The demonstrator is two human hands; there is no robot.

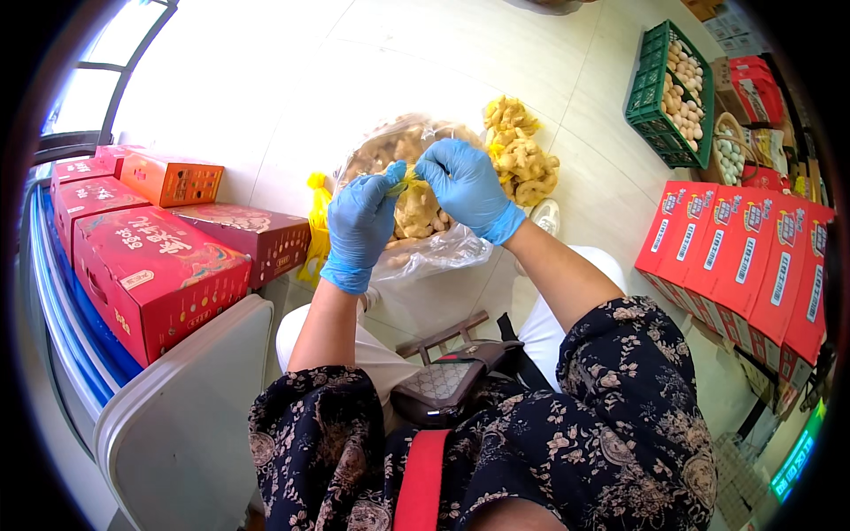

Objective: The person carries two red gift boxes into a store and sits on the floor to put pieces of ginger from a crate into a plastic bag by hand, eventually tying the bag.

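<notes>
Both my hands wear blue gloves and meet over a large clear plastic bag of ginger root. My left hand grips the gathered neck of a yellow mesh bag filled with ginger. At the right of that neck, my right hand pinches the mesh with thumb and fingers. The filled part hangs below my hands, over the ginger in the plastic bag. Filled yellow mesh bags of ginger lie on the floor just right of the plastic bag. A bundle of yellow mesh hangs or stands left of my left hand.
Red gift boxes and an orange box stand at the left, near a grey panel. To the right are a green crate of eggs, a basket of pale eggs and a row of red cartons.
</notes>
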